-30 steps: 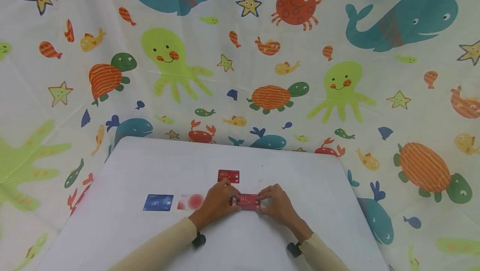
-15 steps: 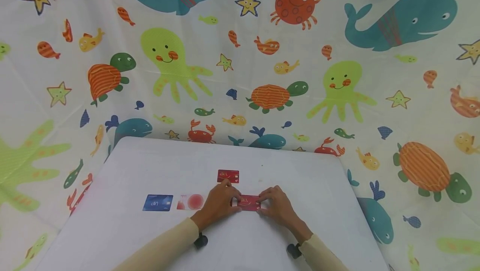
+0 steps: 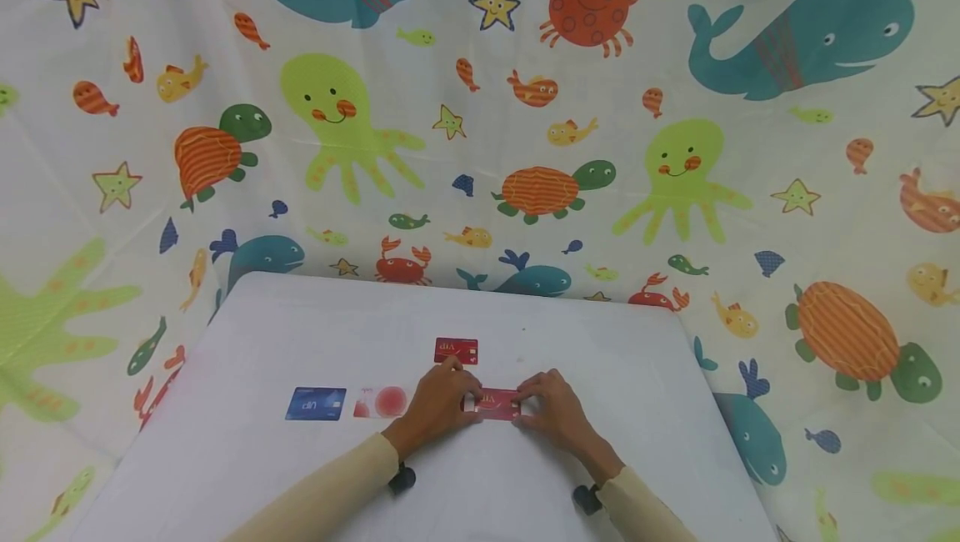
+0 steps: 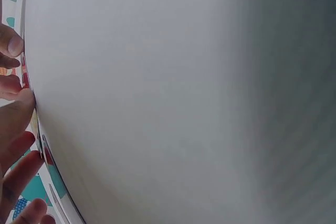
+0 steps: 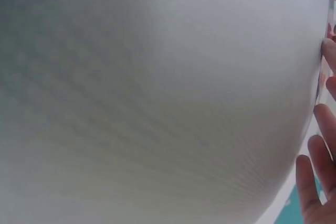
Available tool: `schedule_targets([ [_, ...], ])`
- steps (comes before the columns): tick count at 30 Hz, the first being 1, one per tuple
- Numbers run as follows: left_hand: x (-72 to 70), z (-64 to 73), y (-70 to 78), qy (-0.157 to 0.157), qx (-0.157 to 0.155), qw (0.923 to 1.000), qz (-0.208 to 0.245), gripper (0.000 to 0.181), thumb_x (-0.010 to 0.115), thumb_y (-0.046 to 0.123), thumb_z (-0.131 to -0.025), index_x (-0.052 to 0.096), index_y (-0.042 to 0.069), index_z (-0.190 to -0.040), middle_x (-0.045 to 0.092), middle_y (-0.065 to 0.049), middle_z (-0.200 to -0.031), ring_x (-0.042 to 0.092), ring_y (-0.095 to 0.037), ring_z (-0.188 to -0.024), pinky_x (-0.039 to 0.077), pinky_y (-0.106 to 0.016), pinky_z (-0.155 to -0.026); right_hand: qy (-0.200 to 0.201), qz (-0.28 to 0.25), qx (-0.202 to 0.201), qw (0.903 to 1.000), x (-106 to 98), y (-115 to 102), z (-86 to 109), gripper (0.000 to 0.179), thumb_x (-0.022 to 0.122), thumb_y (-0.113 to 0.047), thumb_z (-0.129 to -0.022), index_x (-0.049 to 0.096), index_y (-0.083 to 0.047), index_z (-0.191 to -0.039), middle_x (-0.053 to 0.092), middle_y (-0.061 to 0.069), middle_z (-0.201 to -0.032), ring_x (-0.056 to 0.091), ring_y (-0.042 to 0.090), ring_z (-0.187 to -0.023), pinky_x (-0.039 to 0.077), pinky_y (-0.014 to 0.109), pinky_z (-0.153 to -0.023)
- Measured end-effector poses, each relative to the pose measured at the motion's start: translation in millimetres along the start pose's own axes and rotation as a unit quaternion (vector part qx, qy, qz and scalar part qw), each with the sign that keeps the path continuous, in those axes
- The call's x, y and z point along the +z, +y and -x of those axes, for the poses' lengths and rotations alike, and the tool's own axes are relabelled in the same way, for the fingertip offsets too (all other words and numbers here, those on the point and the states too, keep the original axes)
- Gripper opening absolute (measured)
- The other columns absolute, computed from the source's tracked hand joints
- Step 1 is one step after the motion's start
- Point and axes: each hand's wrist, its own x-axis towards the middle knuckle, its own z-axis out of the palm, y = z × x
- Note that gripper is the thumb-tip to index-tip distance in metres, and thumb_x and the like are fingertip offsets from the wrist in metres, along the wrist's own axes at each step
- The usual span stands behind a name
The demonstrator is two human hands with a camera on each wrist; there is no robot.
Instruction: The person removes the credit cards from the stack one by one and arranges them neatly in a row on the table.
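Note:
A red VIP card (image 3: 497, 403) lies at the middle of the white table in the head view, its lettering upside down. My left hand (image 3: 438, 400) pinches the card's left end between thumb and fingers. At its right end, my right hand (image 3: 557, 410) grips it the same way. A pale strip with a dark edge shows by the left fingertips; what it is I cannot tell. Just beyond the left hand lies a second red VIP card (image 3: 456, 350). The left wrist view catches the left thumb (image 4: 18, 114) at the card's edge. Fingers (image 5: 321, 153) of the right hand appear in the right wrist view.
Left of the hands, a blue VIP card (image 3: 316, 403) and a pink-and-white card with a red circle (image 3: 380, 403) lie in a row. The white table (image 3: 570, 333) ends at a sea-animal curtain (image 3: 420, 142). Dark devices (image 3: 402, 479) sit on the wrists.

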Motion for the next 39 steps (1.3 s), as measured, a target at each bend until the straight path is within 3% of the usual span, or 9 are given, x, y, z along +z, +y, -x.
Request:
schedule_targets([
  [10,-6.3,-2.7,-2.4,0.007,-0.002,1.0,-0.001,0.042,0.096,0.041,-0.076,0.084,0.025,-0.112,0.081,0.009,-0.11,0.056,-0.008,-0.099,0.055,-0.026,-0.077,0.014,0.0,0.005,0.9999,-3,-2,-5.7,0.03,0.095,-0.037,-0.079,0.083,-0.028,-0.106,0.075,-0.007,-0.114,0.057,0.012,-0.108,0.056,0.037,-0.091],
  [17,-16.1,-5.5,-8.5,0.016,0.008,0.9996,-0.021,0.038,0.096,0.04,-0.077,0.085,0.024,-0.109,0.082,0.009,-0.107,0.058,-0.01,-0.098,0.054,-0.032,-0.082,0.028,-0.033,0.003,0.999,-4,-7,-12.8,0.035,0.095,-0.035,-0.079,0.083,-0.024,-0.109,0.075,-0.006,-0.117,0.058,0.014,-0.111,0.058,0.042,-0.094],
  [26,-22.3,-8.2,-20.8,0.004,-0.018,0.9996,-0.023,0.04,0.095,0.044,-0.076,0.085,0.025,-0.11,0.081,0.011,-0.106,0.059,-0.009,-0.101,0.056,-0.032,-0.084,0.034,-0.032,-0.001,0.9989,-5,-15,-24.9,0.032,0.095,-0.033,-0.08,0.083,-0.025,-0.109,0.075,-0.007,-0.12,0.059,0.014,-0.114,0.058,0.043,-0.099],
  [39,-31.4,-7.6,-39.8,0.024,-0.028,0.9988,-0.03,0.041,0.095,0.046,-0.077,0.084,0.026,-0.112,0.08,0.011,-0.104,0.058,-0.012,-0.105,0.057,-0.037,-0.088,0.032,-0.031,0.014,0.9989,1,-27,-42.1,0.033,0.094,-0.033,-0.081,0.082,-0.027,-0.111,0.073,-0.006,-0.124,0.059,0.016,-0.118,0.058,0.043,-0.102],
])
